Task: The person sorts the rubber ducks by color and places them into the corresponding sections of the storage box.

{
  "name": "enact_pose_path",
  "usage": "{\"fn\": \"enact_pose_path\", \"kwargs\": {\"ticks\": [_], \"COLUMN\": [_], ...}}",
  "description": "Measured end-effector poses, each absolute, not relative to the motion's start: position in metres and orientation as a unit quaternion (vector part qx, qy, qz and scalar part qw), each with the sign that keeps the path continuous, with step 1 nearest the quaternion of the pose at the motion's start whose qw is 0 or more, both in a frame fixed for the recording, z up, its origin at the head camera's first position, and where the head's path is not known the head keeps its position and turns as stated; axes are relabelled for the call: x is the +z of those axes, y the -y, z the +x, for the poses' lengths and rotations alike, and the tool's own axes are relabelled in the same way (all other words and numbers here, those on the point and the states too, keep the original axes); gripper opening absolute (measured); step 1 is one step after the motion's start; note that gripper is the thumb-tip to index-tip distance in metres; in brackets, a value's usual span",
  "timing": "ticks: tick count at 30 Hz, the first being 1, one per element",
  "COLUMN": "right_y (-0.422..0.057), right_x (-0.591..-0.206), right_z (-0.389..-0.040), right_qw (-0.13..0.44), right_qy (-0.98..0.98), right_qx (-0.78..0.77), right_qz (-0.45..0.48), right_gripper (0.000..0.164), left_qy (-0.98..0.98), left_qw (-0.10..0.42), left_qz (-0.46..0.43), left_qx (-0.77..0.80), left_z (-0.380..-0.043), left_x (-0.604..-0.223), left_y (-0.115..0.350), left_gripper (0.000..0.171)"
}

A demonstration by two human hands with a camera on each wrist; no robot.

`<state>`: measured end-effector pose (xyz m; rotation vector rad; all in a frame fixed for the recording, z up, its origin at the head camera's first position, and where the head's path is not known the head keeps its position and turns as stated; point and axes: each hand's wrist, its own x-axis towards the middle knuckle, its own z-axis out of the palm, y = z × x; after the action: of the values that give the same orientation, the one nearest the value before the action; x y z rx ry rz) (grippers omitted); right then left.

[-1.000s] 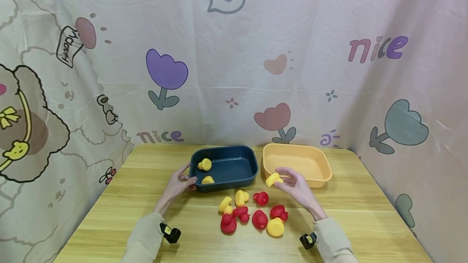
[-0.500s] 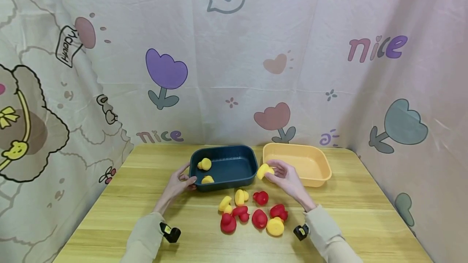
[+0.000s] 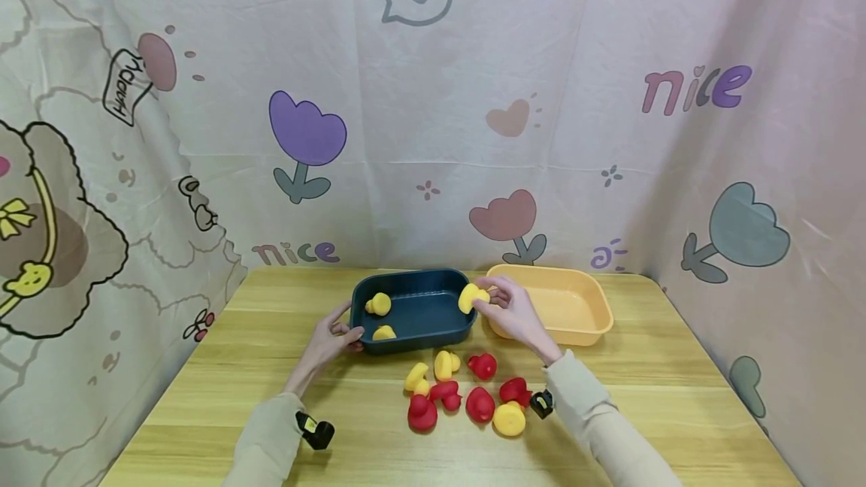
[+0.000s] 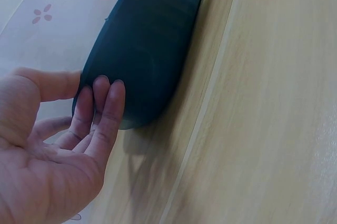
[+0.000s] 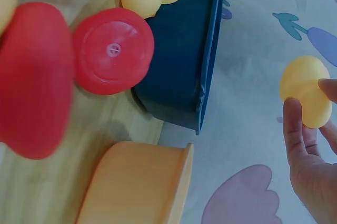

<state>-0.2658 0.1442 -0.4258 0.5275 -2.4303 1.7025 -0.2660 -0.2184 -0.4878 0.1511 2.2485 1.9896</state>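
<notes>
My left hand [image 3: 328, 340] grips the left end of a dark blue plastic bin [image 3: 422, 339]; in the left wrist view the thumb is at the rim and the fingers [image 4: 108, 116] lie against the outer wall. My right hand [image 3: 516, 313] pinches a yellow rubber duck [image 3: 470, 298] between thumb and fingertips, held up over the bin's right end. In the right wrist view this duck [image 5: 305, 91] hangs above the rims. Inside the blue bin are two yellow ducks, one [image 3: 380, 304] at the left and one [image 3: 384, 333] partly hidden by the front wall.
An orange-yellow bin [image 3: 575, 337] stands right of the blue one. In front lie several red ducks [image 3: 480, 406] and yellow ducks [image 3: 510, 420] on the wooden table [image 3: 203, 404]. A printed cloth [image 3: 419, 119] hangs behind the table.
My right hand has carried the yellow duck left and slightly up, from in front of the orange-yellow bin to over the blue bin's right end. The left hand stays in place.
</notes>
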Motion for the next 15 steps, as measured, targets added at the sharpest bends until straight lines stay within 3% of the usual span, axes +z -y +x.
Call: {"fn": "enact_pose_path", "kwargs": {"ticks": [15], "right_y": [-0.122], "right_x": [-0.404], "right_z": [-0.289], "right_qw": [0.067], "right_qy": [0.839], "right_qx": [0.508], "right_qz": [0.184], "right_gripper": [0.035], "left_qy": [-0.75], "left_qw": [0.068], "left_qz": [0.049], "left_qx": [0.657], "left_z": [-0.266], "left_x": [-0.489], "left_y": [0.218], "left_gripper": [0.077]}}
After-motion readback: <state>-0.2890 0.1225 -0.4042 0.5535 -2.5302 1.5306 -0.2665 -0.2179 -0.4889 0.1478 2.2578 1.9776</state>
